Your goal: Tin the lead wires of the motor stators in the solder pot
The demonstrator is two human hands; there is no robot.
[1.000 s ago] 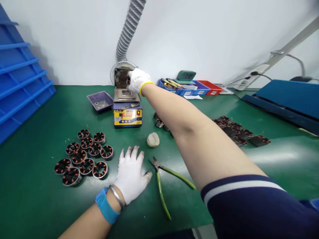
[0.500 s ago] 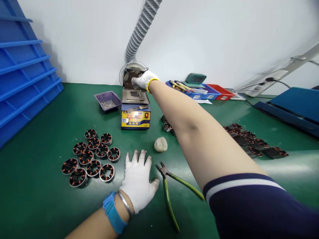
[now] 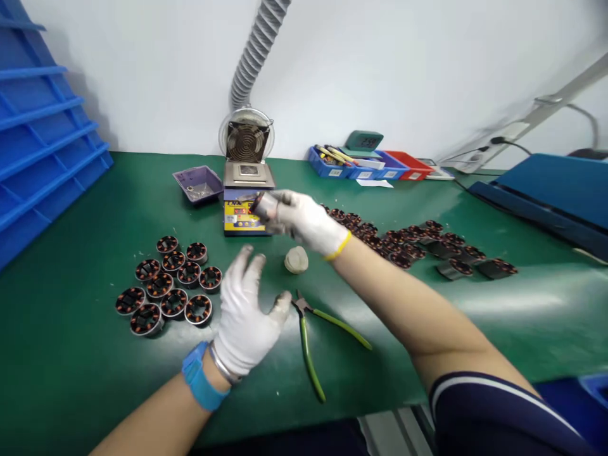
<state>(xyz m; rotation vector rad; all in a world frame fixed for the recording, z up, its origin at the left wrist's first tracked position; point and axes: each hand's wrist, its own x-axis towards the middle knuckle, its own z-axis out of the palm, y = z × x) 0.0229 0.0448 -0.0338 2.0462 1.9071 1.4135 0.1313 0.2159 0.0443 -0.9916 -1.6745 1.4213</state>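
Observation:
My right hand (image 3: 301,218), in a white glove, is closed around a motor stator (image 3: 266,206), a short metal ring with dark windings, held above the bench in front of the solder pot (image 3: 249,177). My gloved left hand (image 3: 249,310) is raised a little off the green bench, thumb and fingers apart, holding nothing. Left of it lies a group of several stators (image 3: 173,303) with copper coils. Green-handled cutting pliers (image 3: 311,342) lie with their jaws apart to the right of my left hand. A small round whitish pot (image 3: 296,259) sits between my hands.
A purple tray (image 3: 198,185) stands left of the solder pot, with a fan and duct (image 3: 259,54) behind it. More stators (image 3: 403,244) spread over the right side. Blue bins (image 3: 327,166) and a clock (image 3: 365,140) stand at the back. Blue crates (image 3: 42,126) rise at the left.
My right hand has come back from the fan toward me, and a stator now shows in it. My left hand has lifted slightly, its fingers curling a little. The view has shifted.

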